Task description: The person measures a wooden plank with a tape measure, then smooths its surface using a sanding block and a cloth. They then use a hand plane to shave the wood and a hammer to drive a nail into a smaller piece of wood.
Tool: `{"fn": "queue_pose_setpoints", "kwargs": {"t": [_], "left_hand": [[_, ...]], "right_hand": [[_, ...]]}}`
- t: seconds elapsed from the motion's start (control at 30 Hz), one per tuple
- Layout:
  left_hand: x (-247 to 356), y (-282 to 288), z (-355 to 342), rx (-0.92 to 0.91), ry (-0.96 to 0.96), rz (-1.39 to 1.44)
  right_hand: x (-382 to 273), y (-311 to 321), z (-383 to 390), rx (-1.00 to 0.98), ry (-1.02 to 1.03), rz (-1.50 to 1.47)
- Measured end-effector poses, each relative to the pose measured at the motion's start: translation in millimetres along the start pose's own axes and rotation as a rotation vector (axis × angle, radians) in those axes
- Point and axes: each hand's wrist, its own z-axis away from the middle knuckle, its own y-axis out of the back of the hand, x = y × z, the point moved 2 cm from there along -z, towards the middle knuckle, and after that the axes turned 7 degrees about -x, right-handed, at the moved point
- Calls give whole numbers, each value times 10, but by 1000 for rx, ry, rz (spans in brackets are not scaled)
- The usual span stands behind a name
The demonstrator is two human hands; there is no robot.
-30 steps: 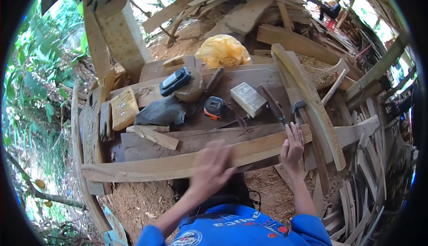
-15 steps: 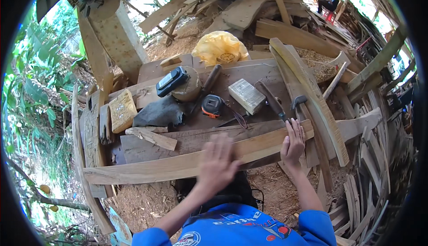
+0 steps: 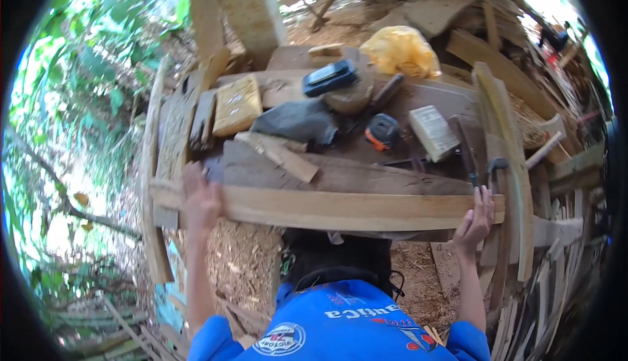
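A long, slightly curved wooden plank (image 3: 340, 209) lies along the near edge of the workbench (image 3: 366, 172). On its left end my left hand (image 3: 201, 199) rests flat and somewhat blurred, fingers stretched forward. My right hand (image 3: 476, 220) lies over the plank's right end with fingers extended, open and not wrapped round it. Just beyond those fingertips is a wooden-handled tool like a chisel (image 3: 466, 155), beside a dark-headed tool (image 3: 498, 165). A pale rectangular block (image 3: 433, 133) and a black and orange tape measure (image 3: 382, 132) sit farther in.
Toward the back are a dark handheld device (image 3: 329, 78), a grey cloth (image 3: 294, 123), and a yellow plastic bag (image 3: 401, 50). A wood offcut (image 3: 278, 157) and a wooden block (image 3: 237, 106) lie left. An upright board (image 3: 505, 171) borders the right; stacked timber rises behind.
My left hand has slid from the plank's middle to its left end. The right hand stays at the right end. The whole view has shifted, so the bench appears farther right.
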Motion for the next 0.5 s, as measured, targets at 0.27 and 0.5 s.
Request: {"fn": "queue_pose_setpoints", "kwargs": {"t": [0.27, 0.5], "left_hand": [[2407, 33, 549, -144, -521, 459], [-148, -77, -131, 92, -80, -205]], "right_hand": [[71, -60, -22, 5, 82, 35], [136, -23, 55, 35, 83, 56]]}}
